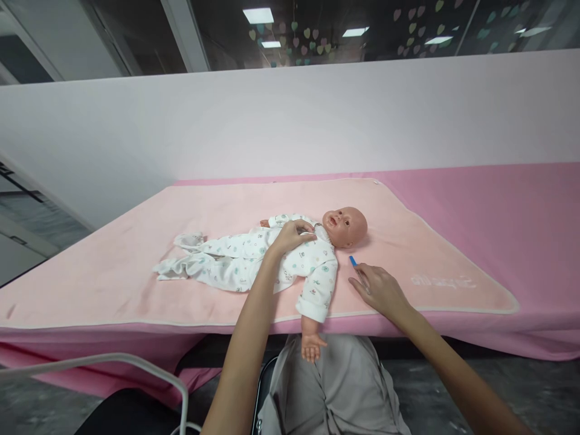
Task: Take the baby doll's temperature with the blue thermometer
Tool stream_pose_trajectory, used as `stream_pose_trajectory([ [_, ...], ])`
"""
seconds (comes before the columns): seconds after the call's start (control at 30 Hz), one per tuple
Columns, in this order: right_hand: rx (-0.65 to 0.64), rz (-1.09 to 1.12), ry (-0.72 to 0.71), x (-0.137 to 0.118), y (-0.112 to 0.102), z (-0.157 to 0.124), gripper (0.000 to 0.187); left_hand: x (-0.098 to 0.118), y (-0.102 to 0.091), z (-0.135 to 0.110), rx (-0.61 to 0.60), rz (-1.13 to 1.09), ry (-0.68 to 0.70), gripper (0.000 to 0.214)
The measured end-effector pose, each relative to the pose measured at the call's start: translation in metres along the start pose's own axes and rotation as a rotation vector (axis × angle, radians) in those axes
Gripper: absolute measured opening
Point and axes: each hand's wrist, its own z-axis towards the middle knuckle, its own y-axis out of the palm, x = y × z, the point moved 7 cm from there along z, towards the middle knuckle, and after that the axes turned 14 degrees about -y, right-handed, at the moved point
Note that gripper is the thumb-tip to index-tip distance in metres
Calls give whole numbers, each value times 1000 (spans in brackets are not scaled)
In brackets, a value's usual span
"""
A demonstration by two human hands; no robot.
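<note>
A baby doll (pixel 347 226) lies on its back, its head toward the right, wearing a white patterned sleepsuit (pixel 233 244). My left hand (pixel 293 235) rests on the doll's chest, its fingers curled at the front of the sleepsuit just below the neck. Part of the cloth there is hidden by my fingers. To the right of the doll's shoulder, my right hand (pixel 378 289) is closed around a slim stick with a blue end (pixel 352 261). Most of the stick is hidden in my fingers. The doll's near arm (pixel 310 338) hangs over the table edge.
Under the doll is a peach mat (pixel 217 202) with pale edging, laid over a pink cloth (pixel 512 223). A low white wall (pixel 290 127) stands behind the table. At the lower left, a pale curved tube (pixel 122 357) rises near a dark seat.
</note>
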Motion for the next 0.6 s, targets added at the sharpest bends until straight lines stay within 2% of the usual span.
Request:
stream_pose_trajectory([
  [0.1,-19,-26,-7,9,3,-4,35,1,-4,-1,88,1,31,18],
  [0.2,-75,-35,48,23,7,-12,38,1,-7,-1,166,0,54,18],
  [0.37,-103,-31,83,29,9,-21,39,-2,-7,0,181,15,44,18],
  [0.43,-41,-68,68,23,3,-18,38,-3,-7,0,173,37,29,19],
  [0.5,83,-97,31,11,-9,-8,35,-5,-7,0,156,80,-2,20],
  [0.6,276,-18,-54,-13,-29,23,31,-6,-6,0,101,142,-41,20],
])
